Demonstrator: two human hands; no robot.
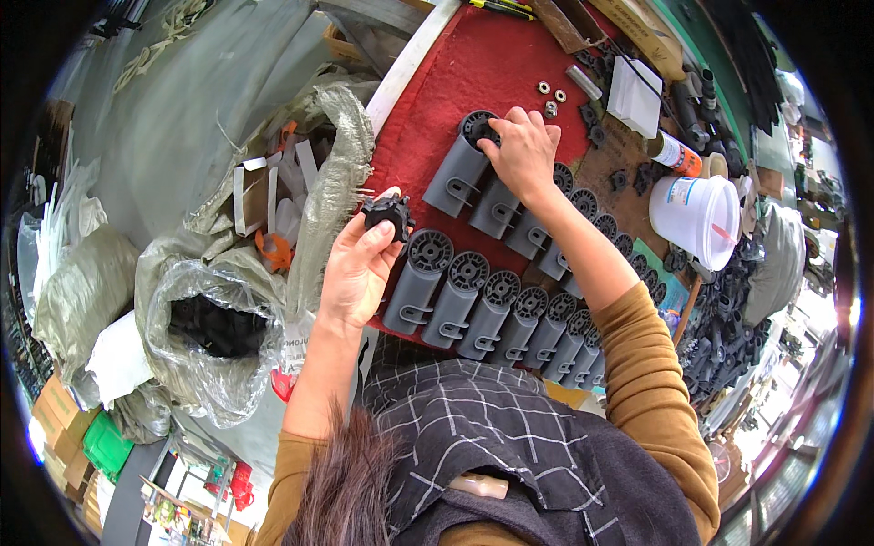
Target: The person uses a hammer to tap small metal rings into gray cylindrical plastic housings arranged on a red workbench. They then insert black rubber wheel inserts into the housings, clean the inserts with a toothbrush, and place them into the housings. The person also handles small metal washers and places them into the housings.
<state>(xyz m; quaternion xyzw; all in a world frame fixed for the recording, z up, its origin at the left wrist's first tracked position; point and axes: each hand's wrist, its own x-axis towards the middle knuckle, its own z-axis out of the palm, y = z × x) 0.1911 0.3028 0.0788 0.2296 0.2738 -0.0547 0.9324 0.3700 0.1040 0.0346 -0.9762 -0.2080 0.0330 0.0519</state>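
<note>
Left hand, left of frame centre: fingers clamped on black part. Right hand, upper centre: at top of grey tube, can't tell if clamped.

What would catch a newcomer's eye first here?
Probably the two rows of gray cylinders on the bright red work surface, right of centre. Next come the hands: the left hand holds a small black part, while the right hand is at the top of the far row's leftmost cylinder.
</note>
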